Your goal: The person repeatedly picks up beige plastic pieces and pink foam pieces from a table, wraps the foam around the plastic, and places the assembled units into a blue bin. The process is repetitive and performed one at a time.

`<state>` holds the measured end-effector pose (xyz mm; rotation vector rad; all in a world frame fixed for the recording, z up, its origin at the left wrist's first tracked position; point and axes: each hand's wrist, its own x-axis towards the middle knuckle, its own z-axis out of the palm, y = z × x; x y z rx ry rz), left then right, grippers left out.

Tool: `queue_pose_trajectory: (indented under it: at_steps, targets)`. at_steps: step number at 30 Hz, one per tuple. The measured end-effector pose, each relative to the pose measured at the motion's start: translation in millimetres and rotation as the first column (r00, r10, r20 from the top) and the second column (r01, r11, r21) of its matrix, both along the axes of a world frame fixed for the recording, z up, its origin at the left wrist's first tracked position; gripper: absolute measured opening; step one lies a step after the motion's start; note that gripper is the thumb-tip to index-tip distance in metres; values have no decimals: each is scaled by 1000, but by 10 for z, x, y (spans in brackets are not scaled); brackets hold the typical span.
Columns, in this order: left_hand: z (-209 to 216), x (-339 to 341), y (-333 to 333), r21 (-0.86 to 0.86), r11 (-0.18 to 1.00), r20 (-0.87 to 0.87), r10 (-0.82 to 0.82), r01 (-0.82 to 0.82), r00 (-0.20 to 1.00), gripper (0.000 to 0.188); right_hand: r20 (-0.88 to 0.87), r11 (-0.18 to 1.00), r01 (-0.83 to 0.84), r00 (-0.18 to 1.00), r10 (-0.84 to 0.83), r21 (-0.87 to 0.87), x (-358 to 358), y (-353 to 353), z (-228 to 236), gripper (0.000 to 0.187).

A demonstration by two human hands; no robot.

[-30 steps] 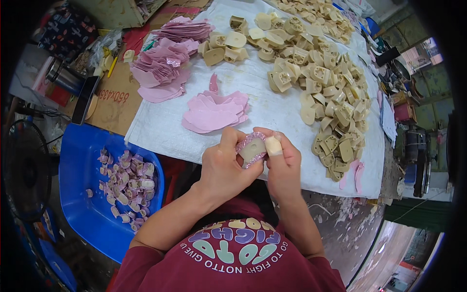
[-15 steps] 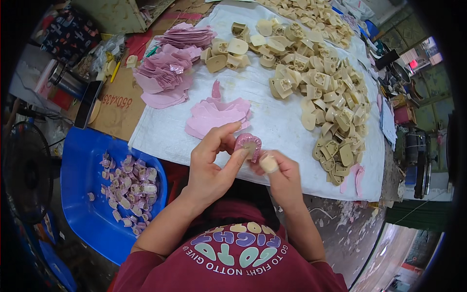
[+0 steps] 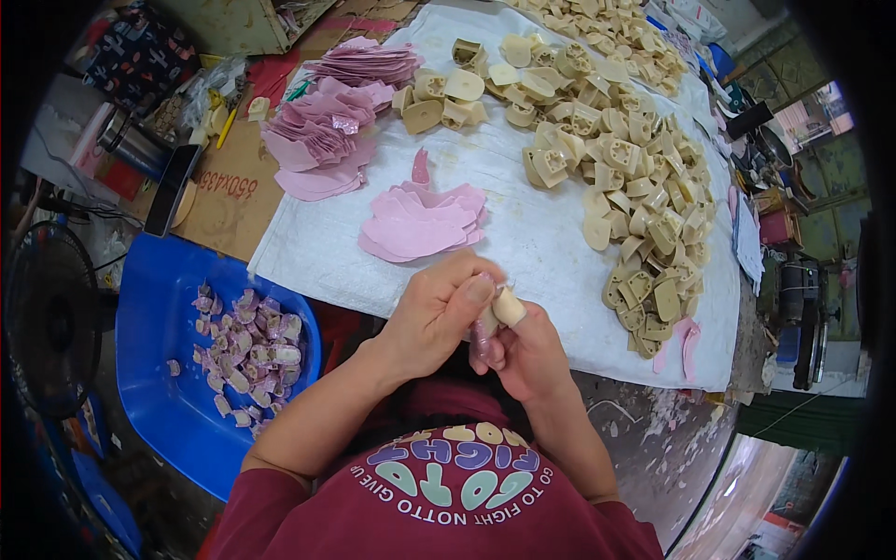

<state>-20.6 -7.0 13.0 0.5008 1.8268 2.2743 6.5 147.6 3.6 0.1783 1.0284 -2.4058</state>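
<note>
Close to the table's front edge, my left hand [image 3: 431,306] is closed around a small shoe heel [image 3: 482,343] covered in pink glitter material. My right hand [image 3: 536,353] grips the same heel from the other side, its thumb wrapped in a beige cover [image 3: 509,306]. Fingers hide most of the heel. Just beyond my hands lies a fanned stack of pink cut pieces [image 3: 420,224], pale side up, with one narrow glittery strip [image 3: 421,168] at its far edge. Bare beige heels [image 3: 653,196] are heaped to the right.
Taller stacks of pink pieces [image 3: 313,140] stand at the back left of the white sheet [image 3: 322,252]. At my left, a blue basin [image 3: 149,345] holds many pink-covered heels [image 3: 247,355]. A phone [image 3: 174,191] and a steel flask [image 3: 135,145] sit beside the cardboard. A fan [image 3: 56,317] stands far left.
My right hand has moved left and closed in against my left hand, both now on the heel. The heel has turned and is more hidden. The view has shifted slightly.
</note>
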Motion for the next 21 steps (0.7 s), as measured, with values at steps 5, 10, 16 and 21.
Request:
queue_pose_trajectory:
  at_steps: [5,10,16,21]
  targets:
    - [-61,-131,-74,23,984,-425,169,-176,889,26,20,993,-91,995,93,-72,-66,49,40,41]
    - [-94,-33,-209,186,973,80,125,-138,989,25,-131,927,217,974,-184,308,-76,133,96,39]
    - [-12,41,-124,266,961,199,28,-82,980,23,-596,774,412,801,-56,481,-74,-8,123,15]
    - [60,81,-68,289,955,125,38,-73,991,25,-416,870,347,890,-188,350,-51,-8,107,20]
